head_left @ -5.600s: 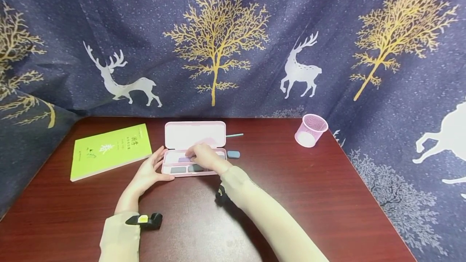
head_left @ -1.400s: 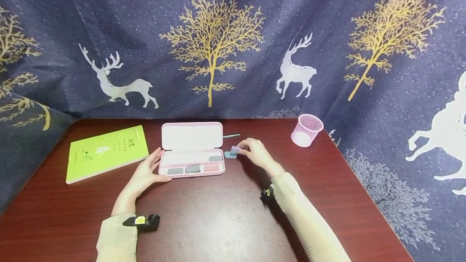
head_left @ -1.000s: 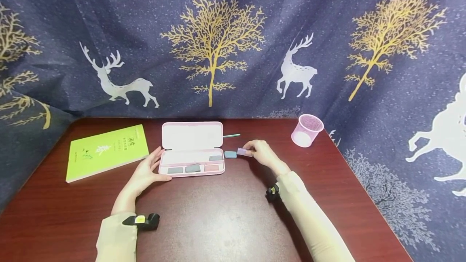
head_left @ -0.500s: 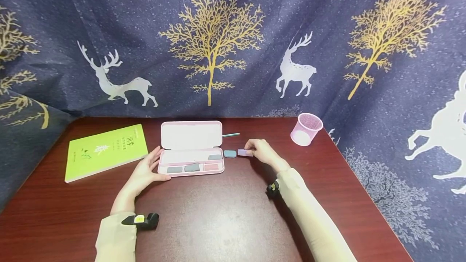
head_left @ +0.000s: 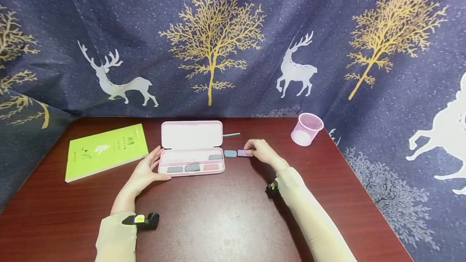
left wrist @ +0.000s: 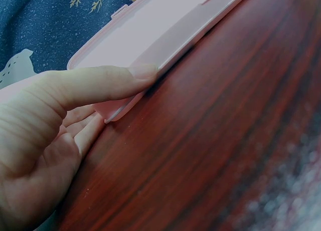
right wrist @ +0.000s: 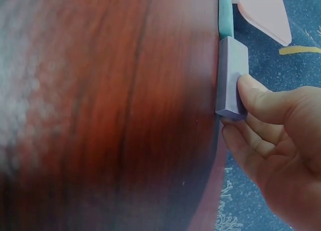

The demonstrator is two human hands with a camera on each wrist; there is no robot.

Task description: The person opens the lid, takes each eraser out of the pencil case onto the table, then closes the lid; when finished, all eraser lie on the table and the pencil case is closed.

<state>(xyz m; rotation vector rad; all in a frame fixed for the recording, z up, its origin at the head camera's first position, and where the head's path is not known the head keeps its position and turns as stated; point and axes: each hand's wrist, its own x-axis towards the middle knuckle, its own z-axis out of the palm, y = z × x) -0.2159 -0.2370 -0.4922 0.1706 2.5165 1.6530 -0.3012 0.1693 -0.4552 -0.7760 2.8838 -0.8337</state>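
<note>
My right hand (head_left: pixel 264 151) pinches a purple block-shaped eraser (head_left: pixel 244 153) on the table, to the right of the case. In the right wrist view, my thumb lies on the purple eraser (right wrist: pixel 234 75), with fingers at its near end. It stands end to end with a blue-green eraser (head_left: pixel 230 154); they look to be touching. My left hand (head_left: pixel 143 174) holds the left end of an open pink pencil case (head_left: pixel 191 174), thumb along the front wall (left wrist: pixel 145 73) and fingers at its left side. Inside lie grey eraser-like blocks (head_left: pixel 192 167) and a pink one (head_left: pixel 211 167).
A green book (head_left: pixel 105 153) lies left of the case. Behind the blue-green eraser, a thin teal stick (head_left: pixel 231 134) pokes out beside the lid (head_left: pixel 191 134). A pink mesh pen holder (head_left: pixel 307 129) stands at the back right of the brown table (head_left: pixel 204 221), before a patterned cloth (head_left: pixel 247 84).
My right hand has taken the purple eraser out of the case, moved it right past the blue-green one and lowered it onto the table. My left hand has stayed at the case.
</note>
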